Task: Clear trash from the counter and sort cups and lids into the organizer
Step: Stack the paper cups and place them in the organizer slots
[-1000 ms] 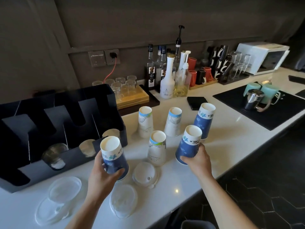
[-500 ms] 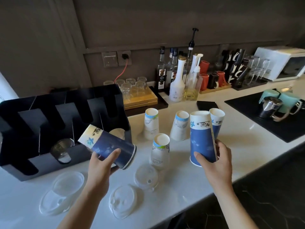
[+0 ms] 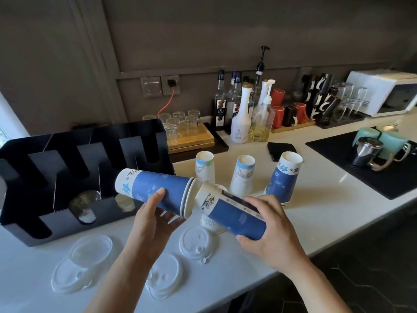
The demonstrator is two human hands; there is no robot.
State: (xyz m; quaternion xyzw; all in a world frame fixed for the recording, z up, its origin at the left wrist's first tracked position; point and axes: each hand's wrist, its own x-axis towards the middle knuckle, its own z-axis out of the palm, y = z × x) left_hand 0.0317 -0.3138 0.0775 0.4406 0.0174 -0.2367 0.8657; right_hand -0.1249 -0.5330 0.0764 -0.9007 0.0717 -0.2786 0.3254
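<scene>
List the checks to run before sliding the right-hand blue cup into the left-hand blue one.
1. Grip of left hand on left blue cup: ok.
2. Grip of right hand on right blue cup: ok.
3. Left cup's open mouth faces right cup's base: ok.
4. Both cups on one axis: not ok, the right one tilts more steeply.
5. Free organizer slot for blue cups: cannot tell.

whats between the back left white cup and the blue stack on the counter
An upside-down white cup stands between the back left white cup and the blue stack, in the head view.
</scene>
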